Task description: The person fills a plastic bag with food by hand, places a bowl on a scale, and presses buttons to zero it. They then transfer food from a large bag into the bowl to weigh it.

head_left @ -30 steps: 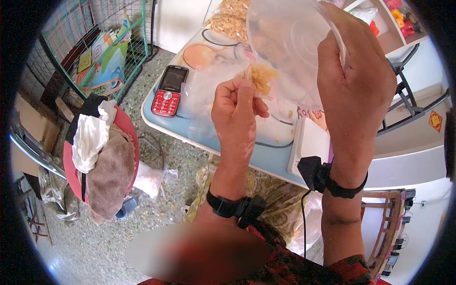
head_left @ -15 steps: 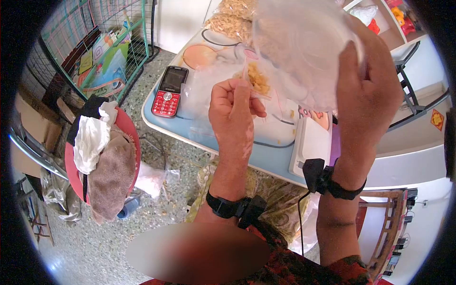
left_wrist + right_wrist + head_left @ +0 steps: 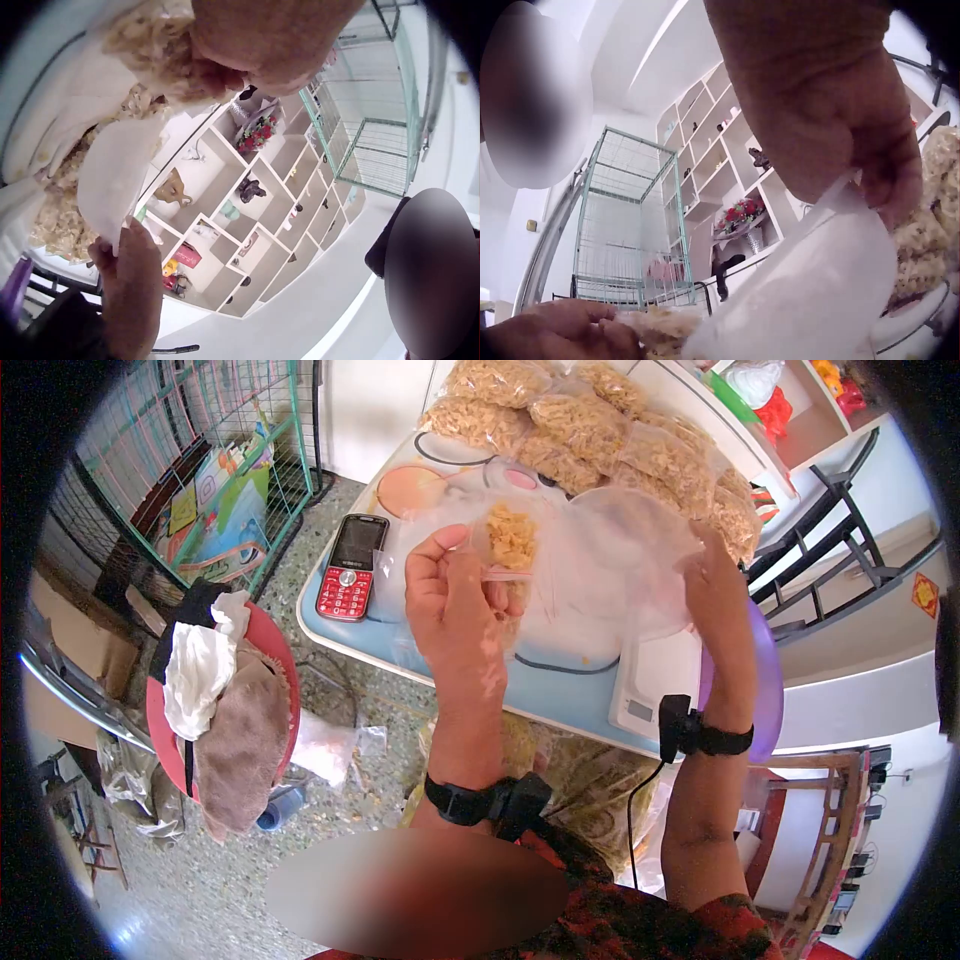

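In the head view my left hand (image 3: 455,605) pinches a small clear plastic bag (image 3: 512,538) with yellowish dried flakes inside, held up over the table. The left wrist view shows the bag (image 3: 157,56) close beside the fingers. My right hand (image 3: 718,595) grips the rim of a translucent white plastic bowl (image 3: 635,545), to the right of the bag. In the right wrist view the bowl (image 3: 802,292) stands tilted between both hands, with the thumb and fingers of the right hand (image 3: 832,127) at its edge.
Several filled bags of flakes (image 3: 580,430) are piled at the table's back. A red phone (image 3: 350,568) lies at the left edge, and a white scale (image 3: 655,685) sits at the right front beside a purple basin (image 3: 765,680). A red stool (image 3: 270,650) holding cloths stands left.
My right hand has brought the bowl down from its raised tilt, uncovering the pile of bags behind. My left hand has shifted slightly left with the small bag.
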A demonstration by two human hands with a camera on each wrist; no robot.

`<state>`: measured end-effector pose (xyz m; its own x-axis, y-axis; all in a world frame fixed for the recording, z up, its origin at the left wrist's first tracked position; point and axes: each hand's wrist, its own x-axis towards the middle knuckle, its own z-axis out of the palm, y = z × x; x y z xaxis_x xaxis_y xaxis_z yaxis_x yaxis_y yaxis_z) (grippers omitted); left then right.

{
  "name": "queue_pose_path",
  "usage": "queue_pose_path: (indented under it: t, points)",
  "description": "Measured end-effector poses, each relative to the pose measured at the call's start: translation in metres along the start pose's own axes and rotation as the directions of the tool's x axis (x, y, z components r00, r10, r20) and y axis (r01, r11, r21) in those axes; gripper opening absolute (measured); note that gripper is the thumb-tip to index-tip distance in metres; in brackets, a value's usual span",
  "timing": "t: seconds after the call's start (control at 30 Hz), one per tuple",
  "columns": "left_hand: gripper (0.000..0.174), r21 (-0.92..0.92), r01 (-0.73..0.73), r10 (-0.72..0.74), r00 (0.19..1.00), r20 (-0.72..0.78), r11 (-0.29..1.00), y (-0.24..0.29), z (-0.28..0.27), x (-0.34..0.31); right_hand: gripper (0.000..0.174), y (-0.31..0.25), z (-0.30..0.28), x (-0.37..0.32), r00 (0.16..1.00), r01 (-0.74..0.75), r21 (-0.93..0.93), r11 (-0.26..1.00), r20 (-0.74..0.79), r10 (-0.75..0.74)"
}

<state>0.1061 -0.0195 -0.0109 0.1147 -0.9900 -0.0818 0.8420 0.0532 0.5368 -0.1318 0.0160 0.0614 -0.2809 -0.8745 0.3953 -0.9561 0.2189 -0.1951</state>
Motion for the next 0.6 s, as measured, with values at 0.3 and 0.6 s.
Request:
queue_pose_path:
  t: [0.3,0.6]
  points:
    - [0.021,0.087,-0.042,0.046,0.998,-0.042,0.995,0.004,-0.003,-0.001,0.037,-0.009,0.006,-0.008,0.898,-0.288,0.119,0.95,0.379,0.225]
    - [0.02,0.142,-0.03,0.037,0.998,-0.046,0.989,0.005,0.003,-0.005,0.028,-0.054,0.02,-0.006,0.972,0.236,0.36,0.903,-0.082,-0.222]
